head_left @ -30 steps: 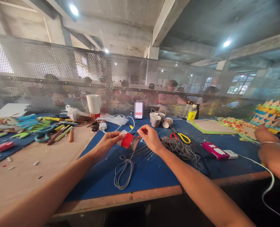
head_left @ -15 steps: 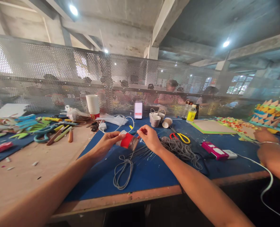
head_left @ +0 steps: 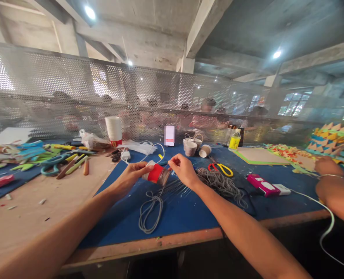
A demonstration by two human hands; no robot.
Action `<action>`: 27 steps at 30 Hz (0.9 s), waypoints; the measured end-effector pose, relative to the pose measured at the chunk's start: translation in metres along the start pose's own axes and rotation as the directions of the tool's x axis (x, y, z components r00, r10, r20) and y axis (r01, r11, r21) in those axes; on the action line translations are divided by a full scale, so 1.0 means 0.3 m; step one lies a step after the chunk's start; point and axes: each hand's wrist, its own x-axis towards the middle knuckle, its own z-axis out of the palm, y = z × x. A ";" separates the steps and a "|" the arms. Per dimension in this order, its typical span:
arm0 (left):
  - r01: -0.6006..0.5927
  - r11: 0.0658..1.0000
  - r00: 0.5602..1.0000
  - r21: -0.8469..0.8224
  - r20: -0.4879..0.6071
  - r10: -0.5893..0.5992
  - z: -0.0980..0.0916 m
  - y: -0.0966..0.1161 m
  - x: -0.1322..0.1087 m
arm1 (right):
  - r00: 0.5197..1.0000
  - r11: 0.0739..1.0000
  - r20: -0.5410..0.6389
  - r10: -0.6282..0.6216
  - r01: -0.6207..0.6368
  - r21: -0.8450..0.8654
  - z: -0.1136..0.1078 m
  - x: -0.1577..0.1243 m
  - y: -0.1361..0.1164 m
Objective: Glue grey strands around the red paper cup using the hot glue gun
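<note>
A paper cup (head_left: 156, 173) with a red band is tipped sideways above the blue mat. My left hand (head_left: 137, 171) is closed around its pale end, thumb on top. Its other end looks brownish and wrapped. Beside that end, my right hand (head_left: 184, 169) pinches with thumb and fingertips; what lies in the pinch is too small to make out. A looped grey cord (head_left: 151, 217) trails from below the cup onto the mat. Right of it, under and beyond my right wrist, lies a tangled heap of grey cord (head_left: 224, 184), with thin strands spreading left.
Scissors (head_left: 224, 169) with red and yellow handles lie behind the cord heap. Further back stand cord-covered cups (head_left: 190, 148), a phone (head_left: 169, 135), a cup stack (head_left: 113, 130) and a yellow bottle (head_left: 234, 140). Tools (head_left: 73, 164) lie left. Another person's arm (head_left: 333, 186) reaches in at right.
My right hand's fingertips have shifted very slightly at the cup's wrapped end. The cup and my left hand stay in place. The other person's hand at right moves slightly.
</note>
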 end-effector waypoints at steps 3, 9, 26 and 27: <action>-0.001 1.000 1.000 -0.009 0.018 0.001 -0.007 -0.006 0.004 | 1.000 1.000 -0.003 0.001 -0.001 -0.009 0.001 0.001 0.004; 0.000 1.000 1.000 -0.008 0.017 0.000 -0.009 -0.009 0.005 | 1.000 1.000 -0.010 0.014 -0.014 -0.010 0.006 0.005 0.008; 0.001 1.000 1.000 0.030 0.010 -0.001 -0.007 -0.008 0.005 | 0.999 0.999 0.010 0.033 -0.032 -0.033 0.004 0.002 0.005; 0.004 0.999 1.000 0.033 0.008 -0.004 -0.008 -0.011 0.005 | 0.999 0.999 0.011 0.032 -0.032 -0.032 0.005 0.002 0.006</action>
